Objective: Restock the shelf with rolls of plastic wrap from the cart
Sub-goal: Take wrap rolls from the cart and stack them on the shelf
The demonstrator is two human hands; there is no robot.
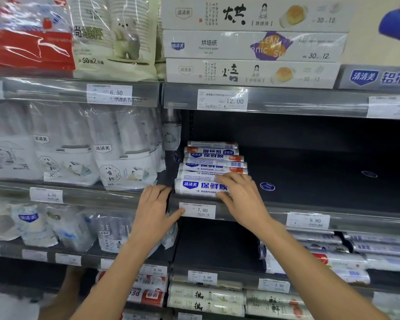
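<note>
Several white rolls of plastic wrap (211, 162) with blue and red print lie stacked in a row at the left end of a dark shelf (321, 176). My right hand (241, 196) lies on the right end of the front roll (200, 187), fingers spread over it. My left hand (156, 209) rests flat on the shelf's front rail (252, 211), its fingertips at the left end of that roll, holding nothing. The cart is out of sight.
Bagged paper cups (116, 158) fill the bay to the left. Boxes of parchment paper (252, 45) sit on the shelf above. More rolls (333, 252) lie on the shelves below. Price tags (198, 210) line the rails. The dark shelf runs bare to the right.
</note>
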